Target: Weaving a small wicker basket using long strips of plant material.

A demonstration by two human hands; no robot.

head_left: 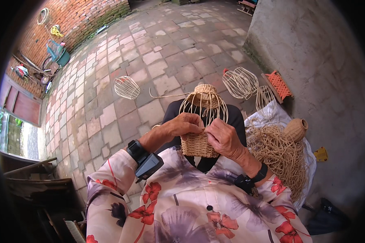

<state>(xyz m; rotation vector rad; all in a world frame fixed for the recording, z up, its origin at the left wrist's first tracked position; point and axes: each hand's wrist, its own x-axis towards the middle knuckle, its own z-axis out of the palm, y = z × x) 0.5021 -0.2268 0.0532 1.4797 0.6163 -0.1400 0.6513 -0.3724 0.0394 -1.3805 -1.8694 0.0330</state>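
Observation:
A half-woven basket [198,146] of tan straw cord rests on my lap. Its lower part is densely woven, bare pale ribs rise from that, and a woven neck [205,89] closes them at the far end. A loose cord end [166,96] sticks out left from near the neck. My left hand [185,124] is closed at the upper edge of the weave, thumb and fingers pinched together. Beside it my right hand [224,137] grips the same edge from the right. The strand between my fingertips is mostly hidden.
A heap of tan cord [278,158] lies on a white sack [310,174] at my right, a small woven vase [296,129] on it. Bare rib frames stand on the paving: one frame [127,87] left, another [240,83] right, near an orange woven-seat stool [279,86].

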